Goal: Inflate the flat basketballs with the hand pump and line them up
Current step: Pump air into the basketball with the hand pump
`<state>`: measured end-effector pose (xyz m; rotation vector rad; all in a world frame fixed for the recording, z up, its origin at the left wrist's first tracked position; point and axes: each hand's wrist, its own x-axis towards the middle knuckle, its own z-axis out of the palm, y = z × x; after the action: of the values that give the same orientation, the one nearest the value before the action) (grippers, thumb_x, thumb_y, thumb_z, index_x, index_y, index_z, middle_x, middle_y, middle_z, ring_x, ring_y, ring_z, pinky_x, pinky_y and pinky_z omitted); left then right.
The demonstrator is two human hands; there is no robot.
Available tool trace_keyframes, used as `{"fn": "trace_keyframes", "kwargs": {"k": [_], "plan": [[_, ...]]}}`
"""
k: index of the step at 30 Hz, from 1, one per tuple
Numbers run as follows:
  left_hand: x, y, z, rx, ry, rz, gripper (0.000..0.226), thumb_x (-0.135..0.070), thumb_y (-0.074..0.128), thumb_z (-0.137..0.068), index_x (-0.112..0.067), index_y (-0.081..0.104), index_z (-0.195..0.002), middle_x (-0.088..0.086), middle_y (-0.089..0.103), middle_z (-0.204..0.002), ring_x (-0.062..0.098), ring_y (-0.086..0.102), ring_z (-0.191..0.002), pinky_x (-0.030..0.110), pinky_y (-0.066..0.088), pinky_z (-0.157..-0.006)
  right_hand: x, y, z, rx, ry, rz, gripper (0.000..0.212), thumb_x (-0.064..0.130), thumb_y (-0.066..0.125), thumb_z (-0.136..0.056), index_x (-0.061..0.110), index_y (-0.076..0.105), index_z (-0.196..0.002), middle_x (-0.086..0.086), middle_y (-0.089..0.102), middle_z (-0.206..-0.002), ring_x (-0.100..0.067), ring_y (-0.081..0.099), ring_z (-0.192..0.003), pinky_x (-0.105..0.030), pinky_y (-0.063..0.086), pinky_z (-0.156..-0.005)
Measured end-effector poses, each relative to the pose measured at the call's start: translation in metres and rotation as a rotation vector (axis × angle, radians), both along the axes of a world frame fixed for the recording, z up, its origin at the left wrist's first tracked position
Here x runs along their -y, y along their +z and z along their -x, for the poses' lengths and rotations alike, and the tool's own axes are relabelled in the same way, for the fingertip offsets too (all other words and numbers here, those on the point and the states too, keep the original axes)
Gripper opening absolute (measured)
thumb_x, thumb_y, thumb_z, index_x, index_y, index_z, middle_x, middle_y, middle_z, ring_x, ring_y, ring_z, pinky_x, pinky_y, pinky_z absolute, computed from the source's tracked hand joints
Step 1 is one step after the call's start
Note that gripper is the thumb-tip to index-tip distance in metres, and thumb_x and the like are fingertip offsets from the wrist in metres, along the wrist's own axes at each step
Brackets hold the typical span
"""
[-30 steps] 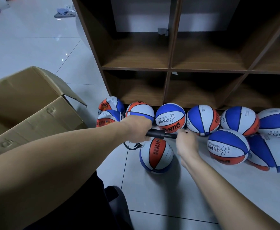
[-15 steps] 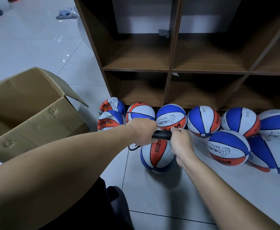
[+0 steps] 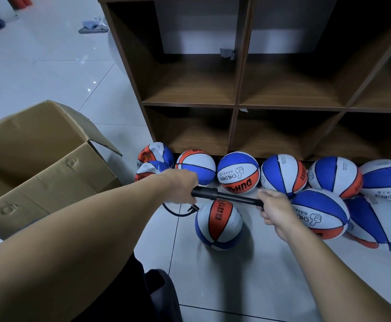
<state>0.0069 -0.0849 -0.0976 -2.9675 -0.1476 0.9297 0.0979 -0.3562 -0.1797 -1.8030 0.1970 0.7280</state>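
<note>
Big brown wooden shelf [image 3: 238, 104] at the back, with open bare holes. Open cardboard box [image 3: 50, 173] on the left of the floor, likely where the flat balls came from. Row of round blue, white and orange basketballs [image 3: 238, 172] along the foot of the shelf, pushed close, side touching side, most likely so as not to roll away. Two crumpled flat balls [image 3: 155, 154] at the left end of the row, by the shelf's corner, probably waiting for air. One saggy ball [image 3: 375, 224] at the right edge, in front of the row, beside a round one. One basketball [image 3: 219, 225] alone on the floor in front of the row, near the knees, looking nearly full, likely the one getting air now. Black hand pump [image 3: 227, 196] held flat just above it, pulled out long. Left hand [image 3: 181, 187] wrapped tight round the fat end, to keep it from moving. Right hand [image 3: 274, 209] closed round the handle, ready to push in. Thin black hose [image 3: 178, 211] looping down from the left end toward the ball; hard to tell if plugged in. Shiny pale tile floor [image 3: 236, 275] under everything. Small heap of cloth [image 3: 92, 26] far off at the top left of the floor.
</note>
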Motion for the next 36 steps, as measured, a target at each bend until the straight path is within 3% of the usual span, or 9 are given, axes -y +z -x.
{"fn": "trace_keyframes", "kwargs": {"k": [4, 9, 20, 26, 31, 36], "plan": [[0.005, -0.002, -0.001, -0.010, -0.061, -0.019, 0.027, -0.051, 0.067, -0.097, -0.026, 0.061, -0.091, -0.001, 0.065, -0.083, 0.022, 0.064, -0.077, 0.038, 0.055, -0.069, 0.002, 0.000, -0.002, -0.110, 0.062, -0.017, 0.019, 0.025, 0.056, -0.110, 0.008, 0.063, -0.107, -0.009, 0.052, -0.072, -0.014, 0.038, -0.047, -0.025, 0.025, -0.042], [0.017, -0.003, 0.004, 0.004, -0.091, 0.005, 0.033, -0.052, 0.064, -0.100, -0.028, 0.052, -0.082, -0.002, 0.061, -0.082, 0.021, 0.059, -0.073, 0.038, 0.054, -0.070, -0.018, 0.021, 0.019, -0.131, 0.030, -0.068, 0.036, 0.044, 0.061, -0.103, 0.013, 0.053, -0.086, -0.002, 0.047, -0.060, -0.013, 0.030, -0.046, -0.026, 0.018, -0.043], [0.042, -0.001, 0.013, 0.017, -0.153, 0.012, 0.038, -0.048, 0.063, -0.104, -0.030, 0.043, -0.078, -0.003, 0.057, -0.079, 0.018, 0.056, -0.068, 0.036, 0.052, -0.066, -0.049, 0.022, 0.053, -0.104, 0.030, -0.030, 0.035, 0.043, 0.050, -0.106, 0.017, 0.055, -0.083, -0.006, 0.050, -0.066, -0.016, 0.034, -0.048, -0.027, 0.026, -0.043], [0.049, -0.002, 0.009, 0.045, -0.152, 0.031, 0.030, -0.047, 0.063, -0.104, -0.025, 0.051, -0.087, -0.003, 0.056, -0.079, 0.017, 0.054, -0.066, 0.034, 0.043, -0.060, -0.056, 0.025, 0.057, 0.064, 0.042, 0.020, 0.040, 0.039, 0.041, -0.111, 0.021, 0.052, -0.078, 0.003, 0.053, -0.066, -0.020, 0.046, -0.061, -0.034, 0.036, -0.059], [0.047, -0.002, 0.003, 0.048, -0.109, 0.073, 0.032, -0.052, 0.063, -0.102, -0.026, 0.051, -0.088, -0.002, 0.059, -0.084, 0.019, 0.058, -0.072, 0.036, 0.049, -0.065, -0.052, 0.016, 0.042, 0.178, 0.146, 0.062, 0.037, 0.040, 0.040, -0.109, 0.015, 0.052, -0.084, -0.002, 0.050, -0.075, -0.023, 0.048, -0.069, -0.039, 0.043, -0.066], [0.025, 0.002, -0.001, 0.027, -0.073, 0.012, 0.030, -0.051, 0.064, -0.100, -0.029, 0.053, -0.083, -0.002, 0.062, -0.083, 0.019, 0.060, -0.073, 0.036, 0.052, -0.065, -0.029, 0.011, 0.023, 0.078, 0.138, -0.024, 0.031, 0.026, 0.046, -0.112, 0.009, 0.055, -0.089, -0.001, 0.048, -0.068, -0.015, 0.044, -0.055, -0.029, 0.036, -0.051]]}}
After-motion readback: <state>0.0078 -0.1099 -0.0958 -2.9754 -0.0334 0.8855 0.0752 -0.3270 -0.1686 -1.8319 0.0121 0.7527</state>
